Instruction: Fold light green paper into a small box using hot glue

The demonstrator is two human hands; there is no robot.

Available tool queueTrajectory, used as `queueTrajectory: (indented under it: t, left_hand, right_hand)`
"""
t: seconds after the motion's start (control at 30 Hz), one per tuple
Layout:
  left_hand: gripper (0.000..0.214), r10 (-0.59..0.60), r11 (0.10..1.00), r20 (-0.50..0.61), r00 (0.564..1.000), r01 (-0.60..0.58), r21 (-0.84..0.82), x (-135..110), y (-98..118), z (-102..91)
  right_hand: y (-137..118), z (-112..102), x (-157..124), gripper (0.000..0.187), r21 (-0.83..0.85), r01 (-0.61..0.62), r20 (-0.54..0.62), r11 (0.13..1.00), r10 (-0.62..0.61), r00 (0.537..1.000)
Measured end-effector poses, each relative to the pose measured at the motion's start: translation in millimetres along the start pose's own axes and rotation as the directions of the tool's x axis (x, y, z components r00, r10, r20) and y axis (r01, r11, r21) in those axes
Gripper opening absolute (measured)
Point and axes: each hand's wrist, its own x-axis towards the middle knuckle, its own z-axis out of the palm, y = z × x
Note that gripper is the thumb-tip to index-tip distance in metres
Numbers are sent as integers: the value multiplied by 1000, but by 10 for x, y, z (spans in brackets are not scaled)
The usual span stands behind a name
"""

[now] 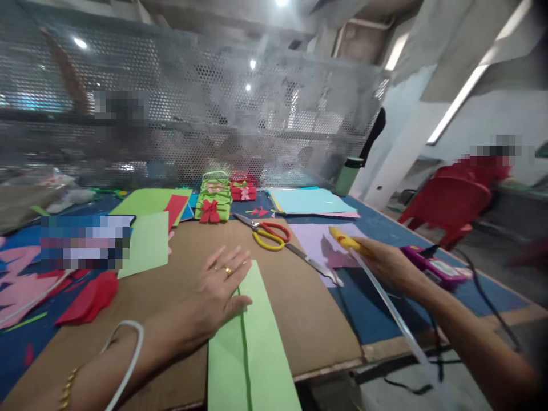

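Observation:
My left hand (226, 288) lies flat, fingers extended, across the top of a long light-green paper strip (269, 365) with a lengthwise fold or seam. A ring is on one finger. My right hand (385, 262) is wrapped around a yellow hot glue gun (342, 240), held above the table's right side. A long clear glue stick (394, 311) sticks out of its back toward me. Under the strip lies a brown cardboard sheet (180, 245). Scissors (269, 235) with red and yellow handles rest beyond my left hand, beside a metal blade (314, 265).
Small green paper bags (214, 197) with bows and a red one (243, 191) stand at the back. Light-blue sheets (308, 201), lilac paper (306, 240), a green bottle (349, 177), a purple device (436, 268) with cables, a phone (85, 240) and red scraps (89, 299) surround the cardboard.

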Motion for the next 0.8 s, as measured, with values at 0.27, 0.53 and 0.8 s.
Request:
queueTrajectory:
  t: [0.27,0.53,0.8]
  left_hand:
    - [52,-31,989,246,969,65,-130,87,5,-69]
    - [56,-69,985,295,953,112,-132,68,58,-59]
    - [60,-90,957,337,937,174,-231,87,51,-96]
  right_hand:
    - [399,179,365,32,-191,81,-9,978,-84,996]
    - [516,132,415,47,-313,175,61,934,-164,985]
    - [-194,-45,-20,43,-382,281,-20,880,-312,950]
